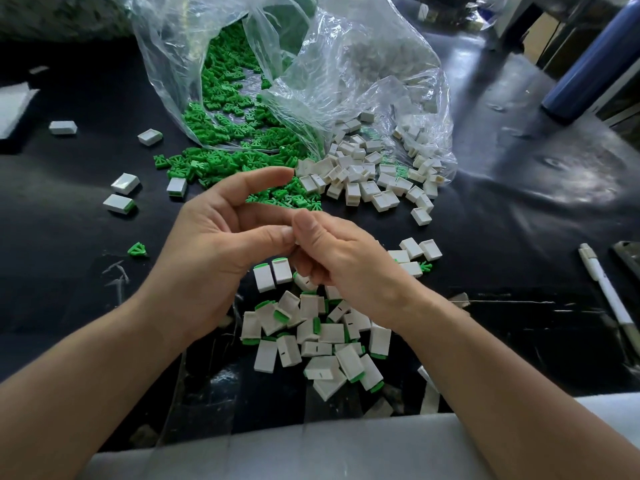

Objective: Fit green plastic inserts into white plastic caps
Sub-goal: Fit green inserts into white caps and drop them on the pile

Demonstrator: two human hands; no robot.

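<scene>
Left hand (214, 244) and right hand (343, 265) meet mid-frame, fingertips together; whether they grip anything, I cannot tell. Probably seating an insert; next calls for dropping it onto the assembled caps (331, 333) below.

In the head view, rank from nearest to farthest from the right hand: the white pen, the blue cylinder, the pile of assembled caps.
1. The pile of assembled caps, just below the right hand.
2. The white pen, lying at far right.
3. The blue cylinder, at the back right.
</scene>
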